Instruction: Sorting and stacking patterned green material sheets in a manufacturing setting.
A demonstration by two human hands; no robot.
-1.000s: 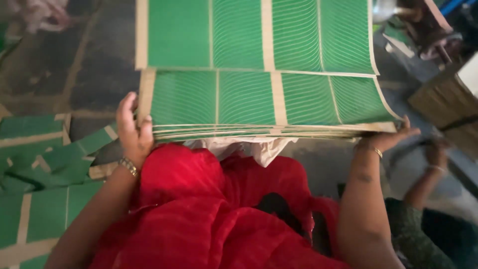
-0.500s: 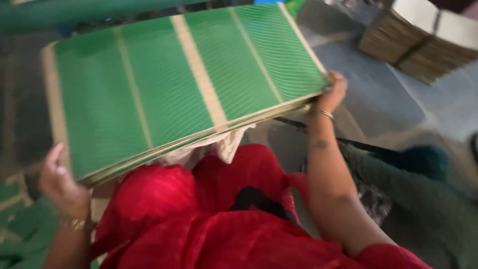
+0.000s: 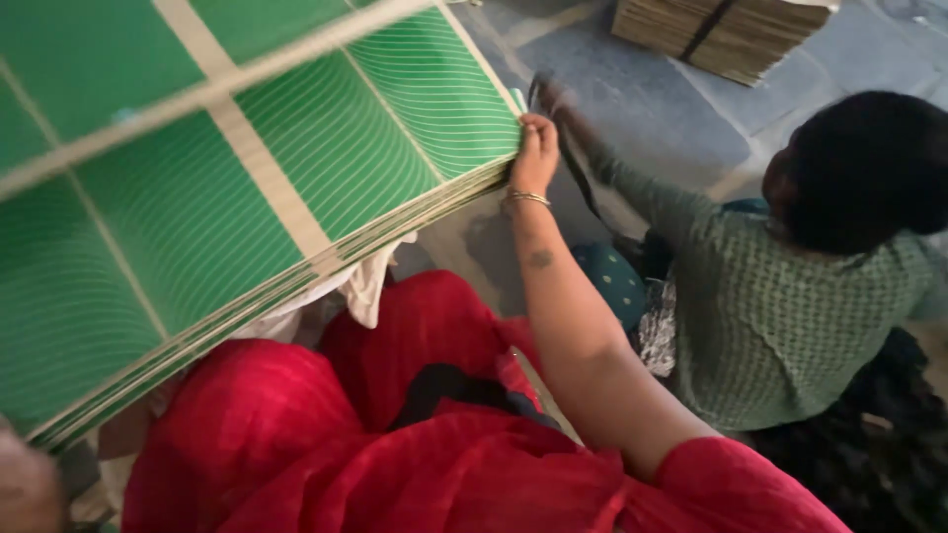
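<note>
Two hands on one stack, but only one grip reads clearly. Right hand (image 3: 534, 150) is closed on the right corner of the sheet stack (image 3: 247, 197): fingers curled over the top face, thumb side against the edge. Bangle at the wrist. Left hand (image 3: 22, 486) is a blurred sliver at the bottom left corner of frame, just under the stack's low end; can't tell whether it's closed on the stack or only propping it.

Stack position: held up off the lap, tilted, right end high, left end low, spanning most of the frame above the red-clothed knees.

Handling, my read: many thin card sheets, green ribbed panels with tan borders, edges roughly aligned. Looks moderately heavy as a bundle and stiff enough to hold flat across the span with little sag. Individual sheets likely slick against each other, so a tilt like this invites the pile to shear and fan out. Corners and edges are the soft spots, prone to bending. Best hold looks like opposite ends, pinched through the full thickness, thumbs on top to clamp the layers.

Outward: white cloth (image 3: 370, 281) hangs under the stack. Co-worker (image 3: 790, 296) in a green patterned top sits on the right, near the right arm. Tied bundle (image 3: 726, 30) of sheets lies on the floor at top right, well apart.
</note>
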